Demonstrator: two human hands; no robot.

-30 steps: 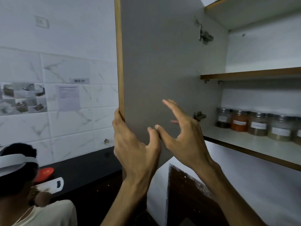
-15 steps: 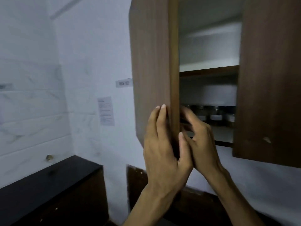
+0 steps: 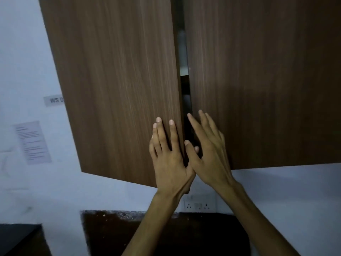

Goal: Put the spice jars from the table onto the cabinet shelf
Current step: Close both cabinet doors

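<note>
The wall cabinet has two brown wood-grain doors. The left door [image 3: 118, 85] stands slightly ajar, leaving a narrow dark gap [image 3: 184, 89] beside the right door [image 3: 258, 80]. My left hand [image 3: 169, 156] presses flat on the left door's lower right corner, fingers straight. Beside it, my right hand [image 3: 208, 150] is spread open at the gap's lower end, its fingers lying against the right door's edge. The spice jars and the shelf are hidden behind the doors.
A white wall surrounds the cabinet, with a paper notice [image 3: 32, 143] and a small label [image 3: 54, 100] on the left. A double wall socket [image 3: 200, 205] sits under the cabinet. A dark panel [image 3: 114, 233] and a black counter corner [image 3: 16, 237] lie below.
The left door has swung from wide open to almost shut under my left hand. The jars on the shelf have gone out of sight. My right hand has come out of the gap.
</note>
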